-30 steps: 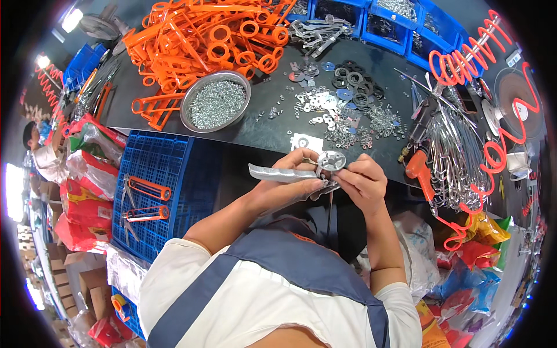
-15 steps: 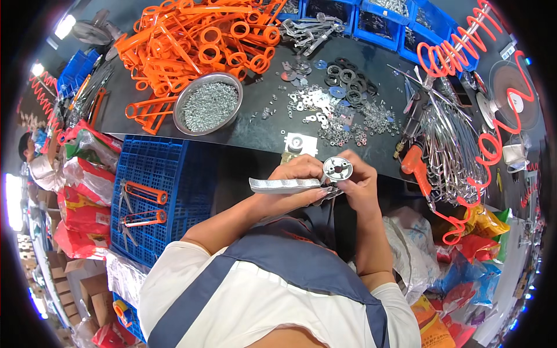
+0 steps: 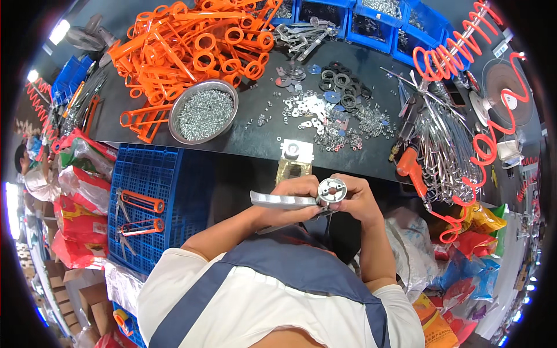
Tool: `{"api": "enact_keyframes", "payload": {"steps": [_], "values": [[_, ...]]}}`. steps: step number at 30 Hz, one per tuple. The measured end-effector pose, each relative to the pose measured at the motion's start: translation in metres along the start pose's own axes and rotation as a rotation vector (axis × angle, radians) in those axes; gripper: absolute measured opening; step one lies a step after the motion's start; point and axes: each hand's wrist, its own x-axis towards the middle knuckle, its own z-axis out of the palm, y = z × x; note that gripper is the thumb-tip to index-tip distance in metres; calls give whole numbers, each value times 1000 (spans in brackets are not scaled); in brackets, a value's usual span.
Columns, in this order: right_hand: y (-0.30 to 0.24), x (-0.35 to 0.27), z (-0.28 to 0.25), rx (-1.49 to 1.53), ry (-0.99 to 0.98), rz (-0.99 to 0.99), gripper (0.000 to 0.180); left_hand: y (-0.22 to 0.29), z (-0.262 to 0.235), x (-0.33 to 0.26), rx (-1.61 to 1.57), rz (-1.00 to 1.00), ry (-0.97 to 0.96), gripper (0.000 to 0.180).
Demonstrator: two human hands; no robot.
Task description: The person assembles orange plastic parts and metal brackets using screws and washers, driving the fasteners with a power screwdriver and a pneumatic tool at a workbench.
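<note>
Right, from my remote post I have the left hand grasping a grey metal handle with a scalloped upper side; it lies between the thumb and the fingers, its free end jutting out to the left. The right hand is bent around a round, spoked metal part, pinching its right and lower rim. I see the round part at the handle's right end, between the two hands; the fingers hide the join, so I can't tell whether they are fastened.

Both pieces are off the bench, just short of its near edge. On that edge, ahead of the left hand, I make out a white fixture. Left of the fixture, close to the same edge, sits a steel bowl of small fasteners.
</note>
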Motion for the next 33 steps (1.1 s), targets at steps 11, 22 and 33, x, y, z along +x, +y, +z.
{"api": "enact_keyframes", "payload": {"steps": [11, 22, 33], "values": [[8, 2, 10, -47, 4, 312, 21, -31, 4, -31, -238, -372, -13, 12], [-12, 113, -159, -1026, 788, 27, 21, -28, 12, -32, 18, -15, 67, 18], [0, 121, -204, -1006, 670, 347, 15, -30, 17, -52, -217, -246, 324, 15]]}}
